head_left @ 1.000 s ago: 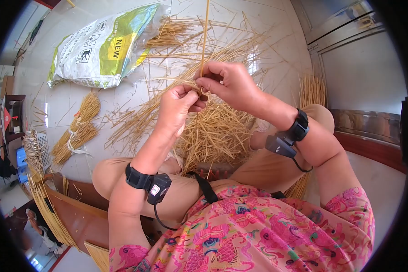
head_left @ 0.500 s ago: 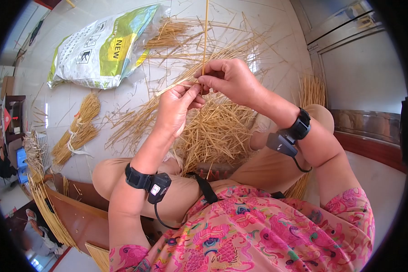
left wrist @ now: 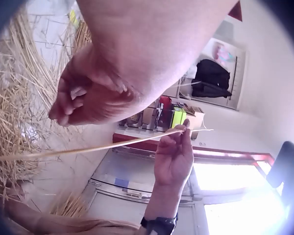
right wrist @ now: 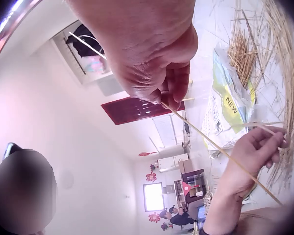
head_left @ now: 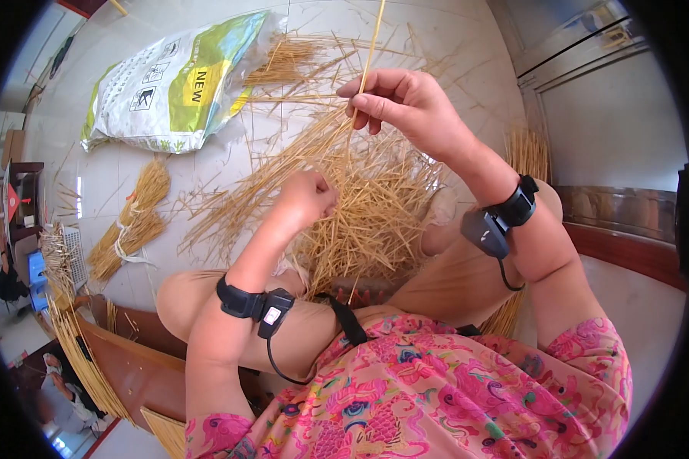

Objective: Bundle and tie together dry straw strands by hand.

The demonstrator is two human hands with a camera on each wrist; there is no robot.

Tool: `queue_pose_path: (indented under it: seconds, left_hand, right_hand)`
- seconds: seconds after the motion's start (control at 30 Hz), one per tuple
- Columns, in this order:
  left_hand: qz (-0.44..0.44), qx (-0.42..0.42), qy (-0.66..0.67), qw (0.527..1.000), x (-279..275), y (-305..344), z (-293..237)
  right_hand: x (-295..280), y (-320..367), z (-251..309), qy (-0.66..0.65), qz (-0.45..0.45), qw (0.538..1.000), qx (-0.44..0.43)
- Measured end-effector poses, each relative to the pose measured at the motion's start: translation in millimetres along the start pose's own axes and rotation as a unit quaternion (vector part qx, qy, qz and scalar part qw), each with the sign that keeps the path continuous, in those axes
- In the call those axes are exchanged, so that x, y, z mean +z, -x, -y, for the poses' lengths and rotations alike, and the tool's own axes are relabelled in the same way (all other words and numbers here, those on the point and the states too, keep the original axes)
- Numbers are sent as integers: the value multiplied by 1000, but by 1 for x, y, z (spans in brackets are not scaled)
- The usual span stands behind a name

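Note:
Raised over the straw pile [head_left: 367,229], my right hand [head_left: 409,107] pinches one long straw stalk [head_left: 373,46] between thumb and forefinger. The stalk slants up past the fingers in the head view. In the right wrist view its lower length [right wrist: 210,142] runs down toward the left forearm. Lower and to the left, my left hand [head_left: 306,197] has its fingers curled in. A thin pale strip [right wrist: 258,124] of straw sticks out of that hand in the right wrist view. Left hand and stalk are apart in the head view.
A white and green bag [head_left: 168,84] lies on the tiled floor, with loose straw [head_left: 283,61] beside it. A tied straw bundle [head_left: 130,218] is at left. More straw [head_left: 528,153] stands by the metal door [head_left: 620,115] at right. Two people appear far left.
Hands that were together have separated. The right hand has moved up and right with the stalk; the left has dropped toward the pile.

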State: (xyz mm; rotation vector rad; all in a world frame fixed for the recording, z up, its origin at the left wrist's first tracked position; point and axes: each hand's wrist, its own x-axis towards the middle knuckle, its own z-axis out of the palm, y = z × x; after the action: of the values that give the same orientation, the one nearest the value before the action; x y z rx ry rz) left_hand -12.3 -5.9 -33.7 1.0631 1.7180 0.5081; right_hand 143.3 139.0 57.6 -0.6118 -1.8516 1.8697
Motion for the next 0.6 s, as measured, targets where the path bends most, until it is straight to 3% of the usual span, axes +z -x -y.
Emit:
queue_pose_path:
  seconds: [0.07, 0.1, 0.2, 0.3, 0.4, 0.6]
  left_hand:
    - [23, 38, -186, 982, 2, 2, 6]
    - [-25, 82, -260, 962, 2, 8, 6]
    - [-106, 65, -205, 971, -3, 9, -5]
    - [-76, 100, 122, 985, -17, 4, -24]
    - [-35, 204, 247, 947, -23, 12, -38]
    - [-71, 176, 224, 956, -15, 9, -31]
  right_hand:
    - [-3, -1, 0, -11, -4, 1000, -3]
    - [-3, 0, 0, -17, -6, 1000, -4]
    - [-3, 0, -2, -19, -5, 1000, 8]
    - [0, 1, -5, -27, -1, 999, 35]
    - [5, 2, -16, -1, 8, 999, 45]
    - [10, 0, -20, 12, -42, 997, 57]
